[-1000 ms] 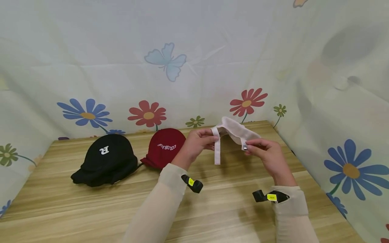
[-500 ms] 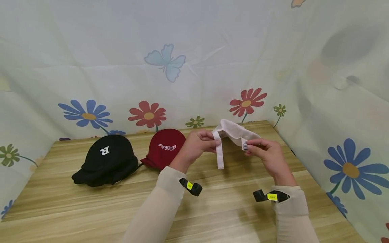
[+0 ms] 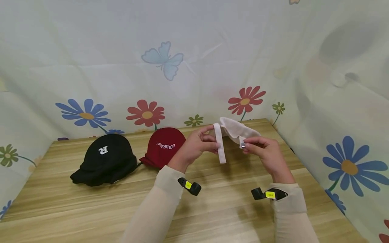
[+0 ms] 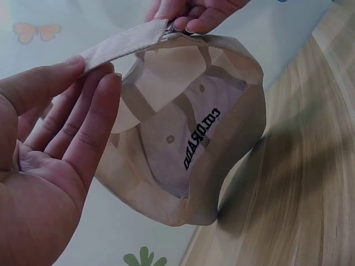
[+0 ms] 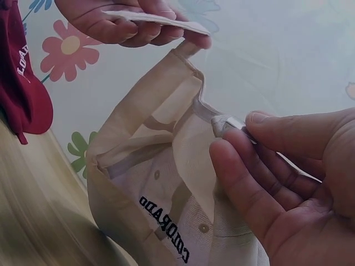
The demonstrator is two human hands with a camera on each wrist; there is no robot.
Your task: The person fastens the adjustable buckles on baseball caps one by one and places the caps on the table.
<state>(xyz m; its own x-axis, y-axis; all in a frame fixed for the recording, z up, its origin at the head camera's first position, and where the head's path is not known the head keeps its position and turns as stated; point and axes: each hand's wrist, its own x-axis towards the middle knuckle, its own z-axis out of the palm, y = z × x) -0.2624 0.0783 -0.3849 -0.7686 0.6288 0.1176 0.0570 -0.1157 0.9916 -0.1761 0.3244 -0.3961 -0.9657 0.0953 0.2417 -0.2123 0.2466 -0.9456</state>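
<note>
A cream baseball cap (image 3: 235,130) is held just above the table, its hollow inside facing the wrist cameras. "COLORADO" shows in dark letters through the crown in the left wrist view. My left hand (image 3: 196,145) pinches the cap's loose back strap (image 3: 220,145) between thumb and fingers, and the strap's end hangs below them. At the other side of the back opening, my right hand (image 3: 265,152) pinches a small metal buckle (image 5: 232,126) with thumb and fingertips. The cap's brim is not visible in the head view.
A black cap (image 3: 106,158) with a white "R" rests on the wooden table (image 3: 91,216) at left. Beside it sits a dark red cap (image 3: 165,145), partly behind my left forearm. A flowered curtain (image 3: 194,77) surrounds the table at the back and sides.
My left fingers have shifted on the strap, which now lies straighter across them with its upper part raised beside the index finger. My right hand keeps its pinch on the buckle, nearly still.
</note>
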